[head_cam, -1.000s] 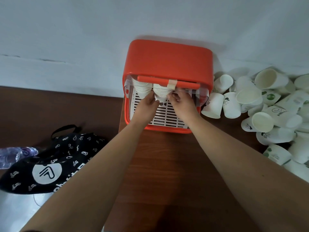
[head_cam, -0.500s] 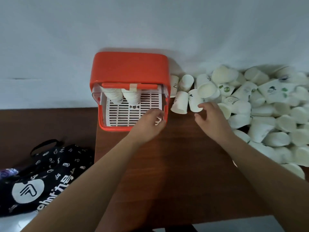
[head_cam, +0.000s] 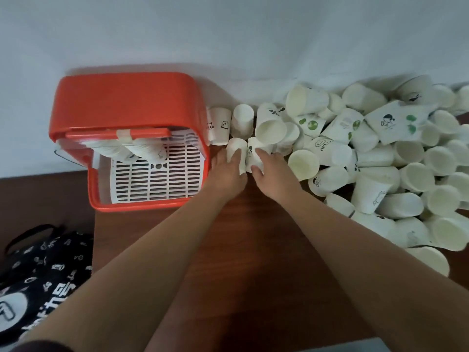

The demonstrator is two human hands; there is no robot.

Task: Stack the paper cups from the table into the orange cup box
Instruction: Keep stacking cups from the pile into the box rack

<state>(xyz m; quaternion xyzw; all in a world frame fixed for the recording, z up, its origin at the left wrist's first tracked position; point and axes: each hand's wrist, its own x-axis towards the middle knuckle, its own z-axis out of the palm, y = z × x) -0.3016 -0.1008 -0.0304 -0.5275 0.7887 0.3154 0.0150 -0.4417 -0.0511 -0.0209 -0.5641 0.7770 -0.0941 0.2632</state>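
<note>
The orange plastic cup box (head_cam: 127, 102) stands at the far left of the brown wooden table (head_cam: 253, 250), with its back to the white wall (head_cam: 228, 34) and its open front facing the near side. Inside it, two stacks of white paper cups (head_cam: 142, 148) lean out from under the orange front bar, above a white slatted tray (head_cam: 157, 179) that covers the box floor. The person's left hand (head_cam: 225, 174) is just right of the box, its fingers curled over a plain white paper cup (head_cam: 234, 146) and gripping it. The right hand (head_cam: 274, 171) is just beside the left, with thumb and fingers closed round a white paper cup with a small dark print (head_cam: 253, 143). The two held cups touch side by side at the left edge of the heap. It cannot be told whether either is lifted off the table. A large heap of loose white paper cups (head_cam: 380, 161) covers the right of the table from the wall to the near right edge. Most lie on their sides, and some carry green or black prints. A cup with panda prints (head_cam: 219, 125) stands just beside the box's right wall. A black fabric bag with white prints (head_cam: 43, 270) lies at the near left, beside the table.
</note>
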